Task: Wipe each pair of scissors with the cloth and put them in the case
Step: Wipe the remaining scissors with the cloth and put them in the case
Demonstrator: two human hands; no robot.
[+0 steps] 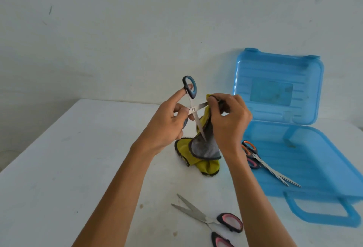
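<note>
The white table (59, 168) carries everything. On its right part stands the blue case (314, 148), open, with the lid raised behind the base. Left of the case, a yellow and grey cloth (204, 148) hangs down to the table from the right hand (229, 117), which pinches its upper end around one blade. The left hand (167, 124), further left of the case, holds the blue-handled scissors (193, 109) spread wide: the forefinger goes through the upper ring and the other fingers close on the lower handle. The second blade points downward in front of the cloth.

Inside the case, at its left side, lie the orange-handled scissors (263, 164), so that pair appears finished. The pink-handled scissors (206, 219) wait on the table in front of the case's left corner.

I judge the step to be the wiping of the second pair. Next, the cloth should slide along this blade, then the other; the edges are sharp, so the fingers must stay behind the cloth.
</note>
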